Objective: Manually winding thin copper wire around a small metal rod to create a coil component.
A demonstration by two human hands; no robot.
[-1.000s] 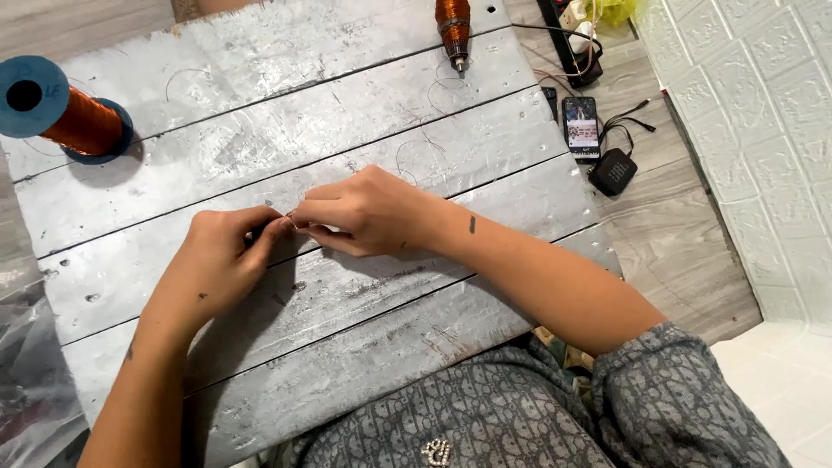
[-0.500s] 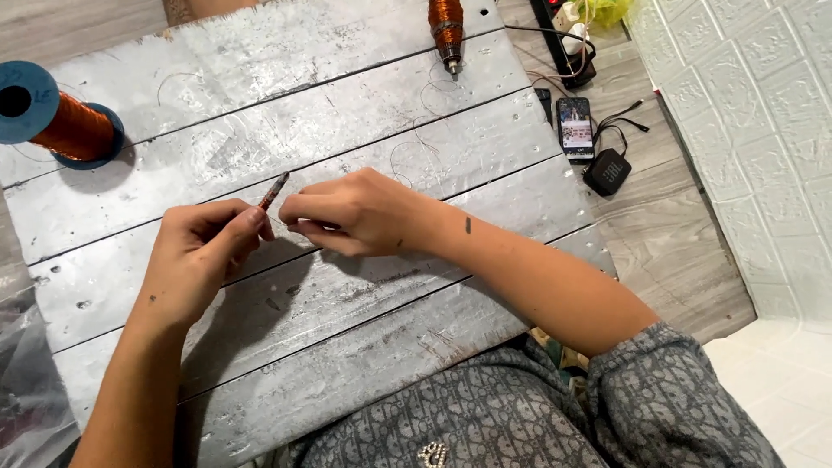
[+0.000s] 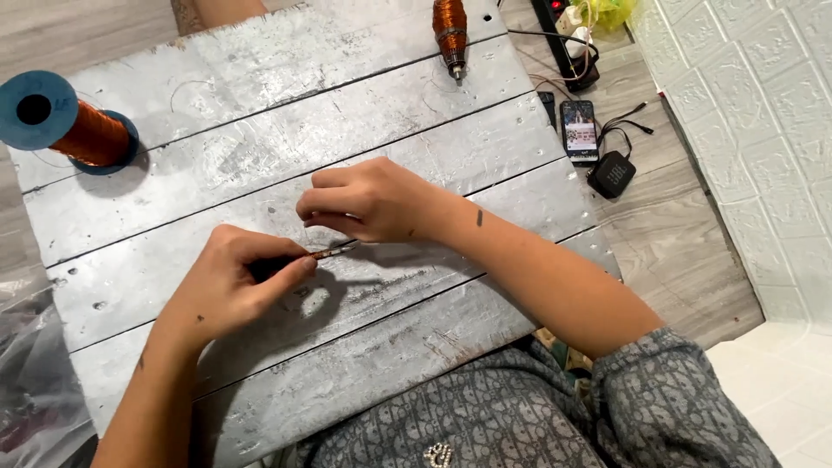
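My left hand [image 3: 227, 284] pinches a small thin metal tool [image 3: 334, 251] that points right, toward my right hand. My right hand [image 3: 368, 201] hovers just above the tool's tip, fingers curled together as if pinching something very fine; what it holds is too thin to see. Both hands rest over the middle of a grey-painted plank table [image 3: 260, 130]. A spool of copper wire [image 3: 65, 126] with blue ends lies at the table's far left.
A copper-wound tool [image 3: 451, 33] lies at the table's far edge. On the wooden floor to the right are a phone [image 3: 579, 128], a small black box [image 3: 611, 173] with cables and a power strip [image 3: 572, 39]. A plastic bag [image 3: 30, 381] sits at lower left.
My left hand has swung the small tool from pointing up to lying level, pointing right. My right hand has shifted slightly right and stays above the tip.
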